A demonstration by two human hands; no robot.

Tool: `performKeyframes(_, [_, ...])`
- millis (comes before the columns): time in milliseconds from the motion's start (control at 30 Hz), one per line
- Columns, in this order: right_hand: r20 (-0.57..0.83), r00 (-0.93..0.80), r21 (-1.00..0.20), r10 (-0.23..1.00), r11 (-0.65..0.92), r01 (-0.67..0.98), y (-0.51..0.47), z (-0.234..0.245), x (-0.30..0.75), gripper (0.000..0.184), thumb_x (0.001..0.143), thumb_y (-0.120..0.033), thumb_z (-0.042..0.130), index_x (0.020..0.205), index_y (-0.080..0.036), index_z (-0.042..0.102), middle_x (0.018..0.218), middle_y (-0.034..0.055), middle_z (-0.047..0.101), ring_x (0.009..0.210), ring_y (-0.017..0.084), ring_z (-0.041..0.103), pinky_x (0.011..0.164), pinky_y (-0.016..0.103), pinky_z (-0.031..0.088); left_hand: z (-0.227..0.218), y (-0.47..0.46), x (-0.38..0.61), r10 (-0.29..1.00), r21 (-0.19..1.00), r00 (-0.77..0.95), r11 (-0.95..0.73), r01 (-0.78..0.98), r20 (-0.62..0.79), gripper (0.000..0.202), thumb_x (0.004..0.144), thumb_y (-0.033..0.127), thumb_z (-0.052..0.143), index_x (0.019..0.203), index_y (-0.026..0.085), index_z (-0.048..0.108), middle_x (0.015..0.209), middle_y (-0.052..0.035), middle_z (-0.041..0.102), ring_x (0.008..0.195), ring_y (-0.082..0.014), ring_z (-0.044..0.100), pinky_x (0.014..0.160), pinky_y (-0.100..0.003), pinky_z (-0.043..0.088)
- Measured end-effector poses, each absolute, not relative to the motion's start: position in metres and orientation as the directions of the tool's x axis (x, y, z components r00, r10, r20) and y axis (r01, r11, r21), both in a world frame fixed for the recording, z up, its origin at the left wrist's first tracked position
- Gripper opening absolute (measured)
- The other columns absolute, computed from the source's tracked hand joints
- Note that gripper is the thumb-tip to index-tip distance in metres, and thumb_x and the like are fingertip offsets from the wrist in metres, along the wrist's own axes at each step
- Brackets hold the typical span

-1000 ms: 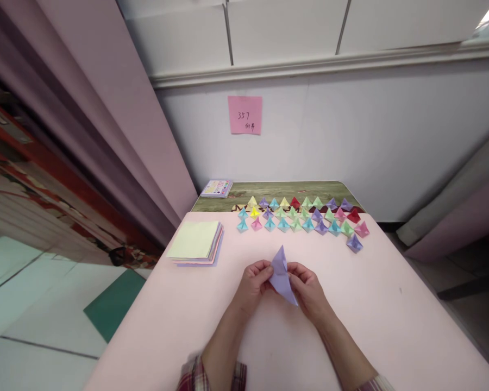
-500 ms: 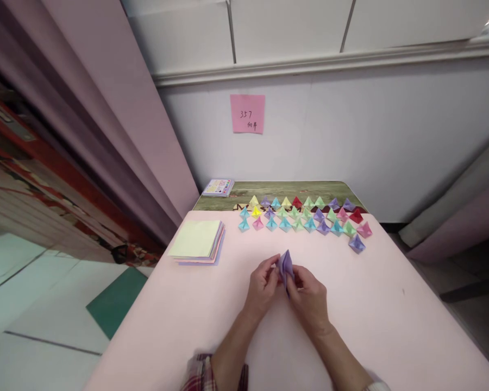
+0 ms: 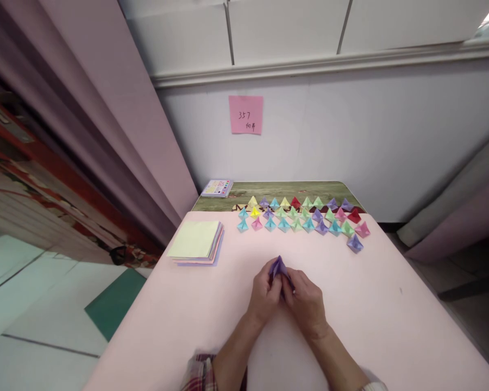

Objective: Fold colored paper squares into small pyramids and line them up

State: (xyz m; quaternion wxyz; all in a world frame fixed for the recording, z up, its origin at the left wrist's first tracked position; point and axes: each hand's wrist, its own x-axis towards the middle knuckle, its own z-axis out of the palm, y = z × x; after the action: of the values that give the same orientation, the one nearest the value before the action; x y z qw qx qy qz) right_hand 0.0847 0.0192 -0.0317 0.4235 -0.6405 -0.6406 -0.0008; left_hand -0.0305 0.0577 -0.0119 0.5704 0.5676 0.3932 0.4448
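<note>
Between my two hands is a folded purple origami paper boat (image 3: 279,267), its pointed tip facing away from me. My left hand (image 3: 264,290) is closed on its left side, thumb pressed at the front. My right hand (image 3: 307,298) grips the right side, with the thumb at the paper's middle. Fingers cover most of the lower part. Beyond my hands stand several rows of small folded paper boats in many colours, among them a purple boat (image 3: 355,244) at the near right end and a pink boat (image 3: 362,229) behind it.
A stack of square coloured paper (image 3: 195,240), pale yellow on top, lies at the left of the pink table (image 3: 370,326). A paper packet (image 3: 217,188) sits at the far left corner. A pink note (image 3: 245,115) is stuck on the wall behind. A curtain (image 3: 118,98) hangs at left.
My hands have closed in around the purple paper, which has turned and sits a little lower and further left. More of it is covered by my fingers.
</note>
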Motion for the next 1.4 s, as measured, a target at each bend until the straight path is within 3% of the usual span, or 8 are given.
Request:
performKeyframes(200, [0.555,0.238,-0.590,0.797,0.175,0.788,0.020,-0.034,0.084,0.024,0.088,-0.018,0.046,0.103,-0.020,0.065,0.090,0.0058,0.071,0.074,0.017,0.066,0.067,0.025,0.049,-0.026,0.060,-0.032,0.979,0.989,0.148,-0.145,0.029,0.140,0.040,0.073,0.011,0.059,0.111,0.020,0.067,0.115,-0.0075,0.067,0.104,-0.0234,0.062,0.094,-0.037,0.048])
performKeyframes(400, [0.401,0.410,-0.849,0.819,0.164,0.502,0.019,-0.031,0.081,0.032,0.080,-0.018,0.049,0.106,-0.021,0.067,0.097,0.0032,0.073,0.078,0.017,0.068,0.070,0.025,0.055,-0.023,0.056,-0.034,0.922,0.932,0.190,-0.356,0.071,0.337,0.047,0.074,0.005,0.049,0.115,0.023,0.066,0.122,-0.0051,0.064,0.113,-0.0219,0.058,0.101,-0.040,0.045])
performKeyframes(600, [0.149,0.455,-0.986,0.878,0.101,0.130,0.023,-0.031,0.085,0.040,0.072,-0.016,0.047,0.103,-0.023,0.072,0.104,0.0027,0.072,0.093,0.021,0.067,0.079,0.029,0.054,-0.019,0.059,-0.033,0.969,0.991,0.226,-0.074,-0.107,0.097,0.045,0.073,0.007,0.046,0.108,0.021,0.070,0.113,-0.0054,0.069,0.104,-0.0212,0.062,0.092,-0.035,0.048])
performKeyframes(800, [0.011,0.425,-0.993,0.905,0.059,-0.100,0.028,-0.036,0.088,0.031,0.068,-0.017,0.051,0.087,-0.021,0.074,0.089,0.0038,0.074,0.080,0.022,0.066,0.066,0.029,0.053,-0.018,0.070,-0.035,0.965,0.977,0.250,0.123,-0.177,-0.076,0.037,0.064,0.008,0.052,0.092,0.017,0.074,0.092,-0.0046,0.073,0.087,-0.0198,0.064,0.078,-0.028,0.049])
performKeyframes(1000, [0.092,0.399,-0.993,0.912,0.056,0.100,0.027,-0.036,0.096,0.032,0.066,-0.014,0.048,0.083,-0.021,0.073,0.086,0.0031,0.073,0.077,0.020,0.065,0.066,0.027,0.050,-0.007,0.074,-0.045,0.870,0.905,0.453,0.337,-0.261,-0.193,0.038,0.060,0.007,0.067,0.097,0.016,0.071,0.087,-0.0039,0.070,0.079,-0.0166,0.062,0.073,-0.026,0.047])
performKeyframes(1167, [0.226,0.316,-0.950,0.921,0.135,0.283,0.026,-0.033,0.107,0.033,0.070,-0.012,0.047,0.089,-0.022,0.072,0.090,0.0035,0.070,0.076,0.019,0.063,0.064,0.026,0.048,-0.002,0.076,-0.052,0.776,0.832,0.608,0.444,-0.334,-0.169,0.053,0.059,0.022,0.081,0.110,0.013,0.067,0.102,-0.0113,0.069,0.089,-0.0214,0.062,0.081,-0.031,0.046])
performKeyframes(1300, [0.252,0.134,-0.961,0.958,0.231,0.155,0.024,-0.022,0.109,0.035,0.074,-0.016,0.051,0.104,-0.023,0.069,0.101,0.0057,0.068,0.091,0.022,0.063,0.074,0.029,0.050,-0.013,0.079,-0.049,0.897,0.868,0.388,0.355,-0.347,-0.212,0.033,0.067,0.028,0.077,0.095,0.012,0.071,0.091,-0.0098,0.071,0.081,-0.0182,0.062,0.076,-0.028,0.046])
performKeyframes(1400, [0.108,0.099,-0.987,0.989,0.119,-0.107,0.024,-0.016,0.105,0.047,0.080,-0.031,0.059,0.126,-0.023,0.057,0.105,0.0079,0.067,0.096,0.025,0.063,0.078,0.034,0.052,-0.019,0.080,-0.046,0.950,0.925,0.254,0.254,-0.282,-0.183,0.028,0.064,0.021,0.079,0.089,0.014,0.071,0.089,-0.0071,0.071,0.081,-0.0180,0.063,0.075,-0.028,0.047])
